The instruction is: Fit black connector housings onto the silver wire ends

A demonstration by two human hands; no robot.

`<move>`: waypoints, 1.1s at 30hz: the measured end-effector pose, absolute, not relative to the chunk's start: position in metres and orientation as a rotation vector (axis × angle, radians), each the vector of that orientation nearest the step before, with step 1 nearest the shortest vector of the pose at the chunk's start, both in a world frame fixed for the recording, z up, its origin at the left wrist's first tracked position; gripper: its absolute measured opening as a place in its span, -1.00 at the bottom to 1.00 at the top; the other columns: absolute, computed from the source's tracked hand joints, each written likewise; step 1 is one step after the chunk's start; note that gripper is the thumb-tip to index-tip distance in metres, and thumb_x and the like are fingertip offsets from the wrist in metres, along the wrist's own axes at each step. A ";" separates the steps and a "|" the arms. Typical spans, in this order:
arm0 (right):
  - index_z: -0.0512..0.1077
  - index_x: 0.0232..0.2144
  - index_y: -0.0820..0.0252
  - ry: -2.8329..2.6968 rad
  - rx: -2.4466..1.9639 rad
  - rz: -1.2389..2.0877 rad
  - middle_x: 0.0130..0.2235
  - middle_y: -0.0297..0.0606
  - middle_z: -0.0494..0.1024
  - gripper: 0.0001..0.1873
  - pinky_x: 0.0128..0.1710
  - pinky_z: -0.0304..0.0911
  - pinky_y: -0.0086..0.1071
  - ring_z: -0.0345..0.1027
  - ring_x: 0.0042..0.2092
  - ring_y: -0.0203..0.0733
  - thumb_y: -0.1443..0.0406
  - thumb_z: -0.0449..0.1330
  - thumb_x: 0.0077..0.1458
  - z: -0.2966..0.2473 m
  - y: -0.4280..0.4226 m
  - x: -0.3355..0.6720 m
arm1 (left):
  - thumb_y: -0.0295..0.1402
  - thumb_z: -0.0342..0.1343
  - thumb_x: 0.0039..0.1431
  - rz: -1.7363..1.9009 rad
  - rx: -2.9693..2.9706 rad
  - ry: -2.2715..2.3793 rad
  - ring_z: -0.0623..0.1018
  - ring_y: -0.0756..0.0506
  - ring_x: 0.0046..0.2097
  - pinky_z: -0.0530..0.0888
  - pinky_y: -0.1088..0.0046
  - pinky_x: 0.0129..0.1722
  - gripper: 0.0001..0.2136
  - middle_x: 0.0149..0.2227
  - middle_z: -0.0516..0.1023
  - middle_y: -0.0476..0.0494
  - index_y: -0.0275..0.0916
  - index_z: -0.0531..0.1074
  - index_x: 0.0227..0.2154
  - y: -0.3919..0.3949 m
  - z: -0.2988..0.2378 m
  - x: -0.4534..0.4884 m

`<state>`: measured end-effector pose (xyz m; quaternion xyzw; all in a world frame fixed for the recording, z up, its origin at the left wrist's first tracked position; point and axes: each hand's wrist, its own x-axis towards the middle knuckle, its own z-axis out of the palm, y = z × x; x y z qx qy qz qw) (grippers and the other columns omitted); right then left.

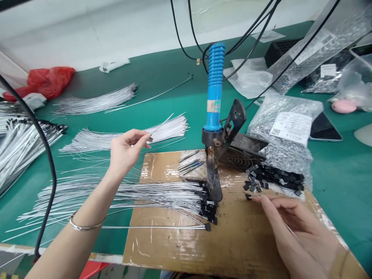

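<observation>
My left hand [128, 149] is closed in a pinch on a thin white wire [162, 124], which sticks out past the fingertips above a bundle of loose white wires [171, 130]. My right hand [296, 228] pinches a thin silvery wire [290, 231] that runs back across the palm. Its fingertips are close to a small black connector [248, 197] at the edge of a pile of such pieces [279, 177]. Between the hands lies a row of white wires [162, 192] with black connectors [209, 205] on their right ends.
A blue-handled soldering iron [215, 89] stands in a metal holder, its tip end by the wires on a cardboard sheet [226, 240]. Spare iron tips [190, 166] lie beside it. Bagged parts [285, 128] and a phone [325, 128] sit right; a black cable [48, 155] crosses left.
</observation>
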<state>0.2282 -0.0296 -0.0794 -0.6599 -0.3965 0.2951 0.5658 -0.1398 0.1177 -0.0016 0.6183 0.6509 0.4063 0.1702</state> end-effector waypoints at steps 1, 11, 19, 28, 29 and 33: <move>0.56 -0.43 0.14 -0.927 -1.564 0.685 -0.27 -0.25 0.73 -0.72 -0.09 0.47 -0.56 0.63 -0.22 -0.23 0.12 0.50 0.08 -0.079 -0.029 0.228 | -0.25 0.28 0.25 1.175 1.728 1.836 0.67 -0.10 -0.38 0.61 0.31 -0.24 -0.87 -0.33 0.71 -0.12 -0.20 0.62 -0.31 0.117 -0.001 -0.139; 0.56 -0.41 0.14 -0.861 -1.587 0.726 -0.26 -0.23 0.72 -0.68 -0.07 0.46 -0.53 0.61 -0.20 -0.20 0.06 0.51 0.04 -0.072 -0.031 0.222 | -0.25 0.30 0.22 1.220 1.651 1.844 0.74 -0.16 -0.30 0.65 0.30 -0.20 -0.86 -0.35 0.73 -0.12 -0.21 0.63 -0.34 0.115 -0.010 -0.141; 0.55 -0.40 0.14 -0.844 -1.594 0.710 -0.29 -0.25 0.73 -0.66 -0.09 0.45 -0.58 0.63 -0.22 -0.24 0.04 0.51 0.06 -0.071 -0.032 0.223 | -0.24 0.26 0.29 1.076 1.925 1.920 0.60 -0.11 -0.31 0.51 0.34 -0.15 -0.86 -0.31 0.71 -0.07 -0.16 0.64 -0.32 0.100 -0.010 -0.144; 0.57 -0.39 0.14 -0.896 -1.568 0.661 -0.31 -0.29 0.73 -0.72 -0.09 0.47 -0.60 0.64 -0.26 -0.27 0.11 0.51 0.09 -0.075 -0.031 0.224 | -0.29 0.20 0.38 0.766 2.143 1.690 0.70 -0.17 -0.13 0.57 0.34 -0.12 -0.86 -0.18 0.77 -0.14 -0.17 0.64 -0.23 0.085 -0.036 -0.143; 0.57 -0.39 0.14 -0.902 -1.565 0.664 -0.30 -0.28 0.73 -0.72 -0.08 0.48 -0.59 0.64 -0.25 -0.26 0.10 0.50 0.09 -0.075 -0.030 0.224 | -0.28 0.20 0.40 0.756 2.165 1.682 0.70 -0.17 -0.13 0.57 0.32 -0.10 -0.86 -0.18 0.76 -0.14 -0.18 0.63 -0.22 0.084 -0.039 -0.146; 0.57 -0.40 0.15 -0.903 -1.585 0.661 -0.30 -0.25 0.73 -0.67 -0.09 0.49 -0.52 0.64 -0.24 -0.21 0.05 0.51 0.07 -0.074 -0.031 0.224 | -0.23 0.21 0.43 0.722 2.274 1.630 0.67 -0.15 -0.13 0.62 0.20 -0.08 -0.81 -0.11 0.69 -0.16 -0.24 0.59 -0.11 0.082 -0.050 -0.156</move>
